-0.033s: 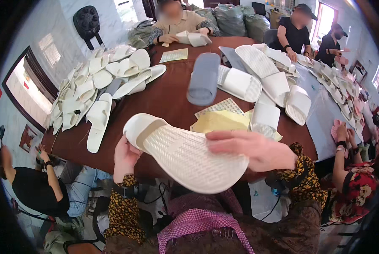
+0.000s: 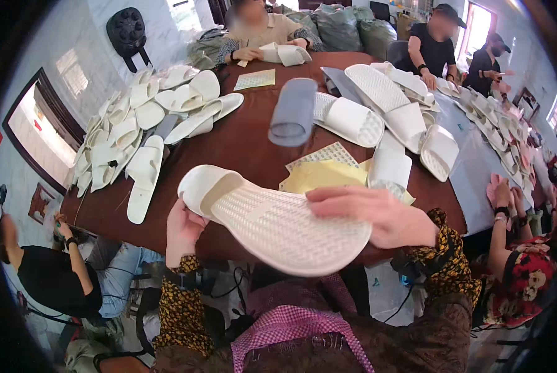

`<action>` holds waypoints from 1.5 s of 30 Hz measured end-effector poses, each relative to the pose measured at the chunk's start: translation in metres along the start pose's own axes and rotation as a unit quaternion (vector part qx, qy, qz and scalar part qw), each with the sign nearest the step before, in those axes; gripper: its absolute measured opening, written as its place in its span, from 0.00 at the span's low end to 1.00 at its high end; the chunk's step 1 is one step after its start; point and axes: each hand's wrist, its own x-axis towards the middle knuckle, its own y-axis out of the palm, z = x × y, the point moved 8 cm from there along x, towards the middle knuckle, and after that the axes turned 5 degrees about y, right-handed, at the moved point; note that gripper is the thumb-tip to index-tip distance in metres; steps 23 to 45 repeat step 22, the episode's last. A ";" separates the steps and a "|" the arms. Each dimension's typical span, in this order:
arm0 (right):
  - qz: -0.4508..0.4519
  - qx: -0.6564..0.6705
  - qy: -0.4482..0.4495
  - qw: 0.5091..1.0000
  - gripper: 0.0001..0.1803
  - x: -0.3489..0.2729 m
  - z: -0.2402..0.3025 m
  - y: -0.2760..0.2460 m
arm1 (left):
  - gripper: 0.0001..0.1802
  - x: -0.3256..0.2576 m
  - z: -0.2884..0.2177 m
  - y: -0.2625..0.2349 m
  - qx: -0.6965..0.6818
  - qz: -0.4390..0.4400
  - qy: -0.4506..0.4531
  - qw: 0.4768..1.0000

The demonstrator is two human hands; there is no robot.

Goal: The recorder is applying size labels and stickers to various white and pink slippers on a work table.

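Note:
A white slide sandal (image 2: 278, 227) is held above the near edge of the table, its textured footbed facing up. My left hand (image 2: 186, 227) is closed around its strap end at the left, the fingers partly hidden beneath. Across the heel end lies my right hand (image 2: 378, 214), its fingers stretched out flat on the footbed; the thumb is hidden. Just beyond the sandal are a yellow sheet (image 2: 322, 178) and a sheet of small stickers (image 2: 331, 155). A smooth grey rounded piece (image 2: 292, 109) lies farther back.
White slides pile up on the brown table (image 2: 241, 140), in a left heap (image 2: 135, 133) and a right group (image 2: 409, 121). Another sticker sheet (image 2: 255, 79) lies at the far side. Several people sit around, one across (image 2: 266, 37). Stuffed sacks (image 2: 337, 31) stand behind.
The held slide's heel end has risen slightly and shifted right, with my right hand on it. The grey piece appears a little farther left and tilted.

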 end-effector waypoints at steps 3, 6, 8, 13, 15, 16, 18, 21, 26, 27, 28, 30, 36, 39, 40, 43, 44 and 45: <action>-0.136 0.111 0.114 0.978 0.18 -0.016 -0.029 -0.019 | 0.22 -0.001 -0.004 -0.001 0.004 -0.009 0.010 1.000; -0.225 0.200 0.206 0.931 0.18 -0.026 -0.058 -0.024 | 0.23 -0.002 -0.005 0.007 0.018 -0.069 0.019 0.997; -0.272 0.242 0.217 0.906 0.19 -0.027 -0.069 -0.028 | 0.24 0.001 -0.006 0.013 0.016 -0.053 0.024 0.998; -0.300 0.375 0.312 0.820 0.20 -0.030 -0.101 -0.017 | 0.24 0.016 -0.011 0.030 0.052 -0.013 0.028 0.998; -0.308 0.386 0.327 0.806 0.19 -0.032 -0.107 -0.014 | 0.24 0.026 -0.008 0.035 0.060 -0.002 0.022 0.998; -0.307 0.387 0.327 0.805 0.19 -0.032 -0.108 -0.014 | 0.24 0.028 -0.009 0.036 0.061 -0.003 0.022 0.998; -0.295 0.393 0.337 0.803 0.19 -0.030 -0.110 -0.011 | 0.24 0.031 -0.007 0.042 0.077 0.012 0.015 0.997; -0.281 0.401 0.345 0.801 0.19 -0.028 -0.118 -0.005 | 0.24 0.040 -0.007 0.037 0.082 0.025 0.011 0.996; -0.282 0.403 0.348 0.798 0.20 -0.031 -0.125 -0.004 | 0.25 0.040 -0.006 0.040 0.105 0.020 0.008 0.994; -0.282 0.403 0.348 0.798 0.20 -0.031 -0.125 -0.004 | 0.25 0.040 -0.006 0.040 0.105 0.020 0.008 0.994; -0.282 0.403 0.348 0.798 0.20 -0.031 -0.125 -0.004 | 0.25 0.040 -0.006 0.040 0.105 0.020 0.008 0.994; -0.282 0.403 0.348 0.798 0.20 -0.031 -0.125 -0.004 | 0.25 0.040 -0.006 0.040 0.105 0.020 0.008 0.994; -0.282 0.403 0.348 0.798 0.20 -0.031 -0.125 -0.004 | 0.25 0.040 -0.006 0.040 0.105 0.020 0.008 0.994; -0.282 0.403 0.348 0.798 0.20 -0.031 -0.125 -0.004 | 0.25 0.040 -0.006 0.040 0.105 0.020 0.008 0.994; -0.282 0.403 0.348 0.798 0.20 -0.031 -0.125 -0.004 | 0.25 0.040 -0.006 0.040 0.105 0.020 0.008 0.994; -0.282 0.403 0.348 0.798 0.20 -0.031 -0.125 -0.004 | 0.25 0.040 -0.006 0.040 0.105 0.020 0.008 0.994; -0.282 0.403 0.348 0.798 0.20 -0.031 -0.125 -0.004 | 0.25 0.040 -0.006 0.040 0.105 0.020 0.008 0.994; -0.282 0.403 0.348 0.798 0.20 -0.031 -0.125 -0.004 | 0.25 0.040 -0.006 0.040 0.105 0.020 0.008 0.994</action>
